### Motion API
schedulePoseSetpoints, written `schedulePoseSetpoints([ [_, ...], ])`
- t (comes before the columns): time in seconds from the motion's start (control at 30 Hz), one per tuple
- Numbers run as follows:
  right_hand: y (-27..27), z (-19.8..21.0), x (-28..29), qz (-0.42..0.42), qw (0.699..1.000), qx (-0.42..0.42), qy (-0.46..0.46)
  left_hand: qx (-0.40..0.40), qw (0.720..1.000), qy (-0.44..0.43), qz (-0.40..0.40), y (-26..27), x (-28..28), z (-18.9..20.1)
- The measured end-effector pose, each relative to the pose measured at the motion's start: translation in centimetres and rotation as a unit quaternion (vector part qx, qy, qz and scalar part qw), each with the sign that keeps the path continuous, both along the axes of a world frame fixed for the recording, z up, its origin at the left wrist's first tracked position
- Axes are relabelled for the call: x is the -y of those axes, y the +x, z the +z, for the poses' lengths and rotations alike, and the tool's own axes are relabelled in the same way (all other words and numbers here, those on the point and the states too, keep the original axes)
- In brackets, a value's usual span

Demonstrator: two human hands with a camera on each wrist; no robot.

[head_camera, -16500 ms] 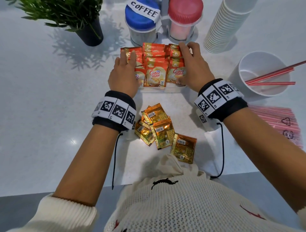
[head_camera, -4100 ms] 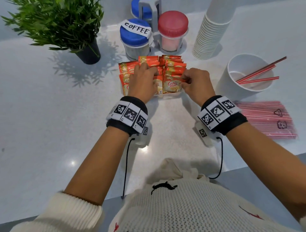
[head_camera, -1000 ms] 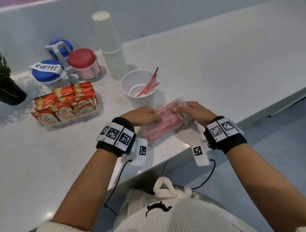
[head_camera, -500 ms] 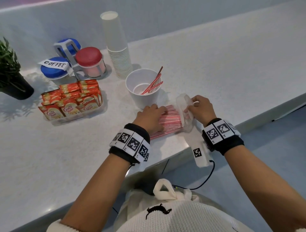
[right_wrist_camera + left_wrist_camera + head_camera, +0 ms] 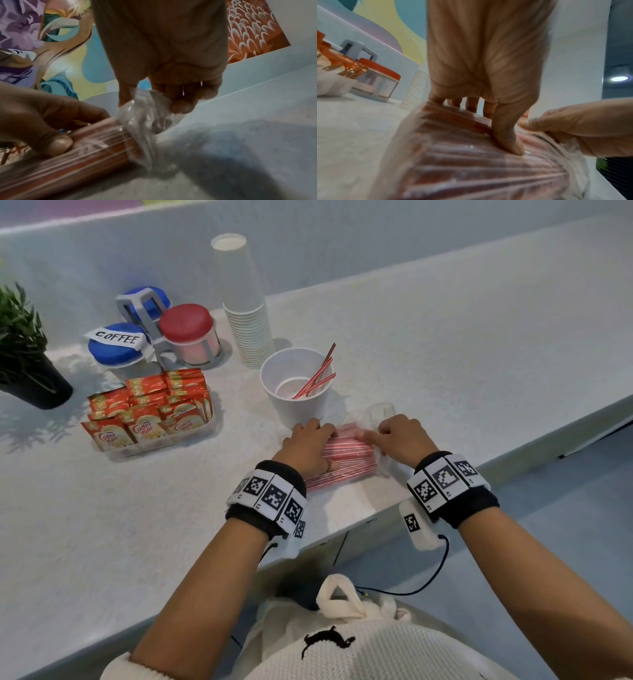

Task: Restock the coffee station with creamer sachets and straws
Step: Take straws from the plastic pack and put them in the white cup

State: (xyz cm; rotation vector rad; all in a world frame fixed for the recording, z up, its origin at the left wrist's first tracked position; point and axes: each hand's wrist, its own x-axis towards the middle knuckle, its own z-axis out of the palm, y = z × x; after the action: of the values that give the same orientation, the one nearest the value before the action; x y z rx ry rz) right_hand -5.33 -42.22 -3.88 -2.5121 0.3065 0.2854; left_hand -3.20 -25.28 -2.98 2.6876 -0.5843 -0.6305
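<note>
Now, step in hand: opening the straw packet (image 5: 342,455) that lies near the front edge of the counter (image 5: 445,344), just in front of the white cup (image 5: 296,390); this is my reading of the grip.
Left hand: the left hand (image 5: 308,448) clamps the red-and-white bundle, thumb pressed down on the film and fingers curled over the far side.
Right hand: the right hand (image 5: 402,440) pinches the loose, crumpled clear end of the wrapper between thumb and fingertips.
Creamer sachets: the creamer sachets (image 5: 150,409) stand packed in their clear tray at the left, well apart from the hands.
Risk, spill: if the film gives way suddenly, straws could shoot out toward the counter edge on the right and drop to the floor.
Risk, crush: a hard thumb on the bundle may kink thin straws.
Risk, knock: a jerk away from the body could tip the cup, which holds only a few straws (image 5: 315,378).
Risk, slip: the film looks slick, so the pinch may slide off.
</note>
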Motion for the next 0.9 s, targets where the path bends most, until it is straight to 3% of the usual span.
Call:
schedulePoseSetpoints([
  [0.23,0.3,1.0,0.9,-0.095,0.990,0.101,0.016,0.006,0.999,-0.024,0.030,-0.1,-1.1,-0.3],
  [0.3,0.2,0.9,0.7,-0.110,0.981,0.136,0.088,0.011,0.999,-0.025,0.033,-0.2,-1.3,-0.3],
  [0.4,0.2,1.0,0.4,-0.120,0.943,0.155,0.268,0.019,0.999,-0.017,0.040,-0.5,-1.6,-0.3],
  [0.53,-0.2,0.8,0.4,-0.096,0.905,0.111,0.400,0.025,0.999,0.012,0.033,-1.0,-2.1,-0.5],
  [0.57,-0.3,0.7,0.5,-0.102,0.887,0.091,0.441,0.026,0.999,0.018,0.029,-1.2,-2.2,-0.5],
  [0.67,-0.3,0.6,0.6,-0.133,0.798,0.023,0.588,0.012,0.999,0.023,0.024,-1.6,-2.6,-0.5],
  [0.7,-0.2,0.5,0.6,-0.134,0.787,0.009,0.602,0.004,0.999,0.022,0.023,-1.7,-2.6,-0.5],
  [0.9,0.5,-0.1,0.6,-0.103,0.821,-0.052,0.559,-0.005,0.999,0.036,0.031,-2.0,-2.3,-0.6],
])
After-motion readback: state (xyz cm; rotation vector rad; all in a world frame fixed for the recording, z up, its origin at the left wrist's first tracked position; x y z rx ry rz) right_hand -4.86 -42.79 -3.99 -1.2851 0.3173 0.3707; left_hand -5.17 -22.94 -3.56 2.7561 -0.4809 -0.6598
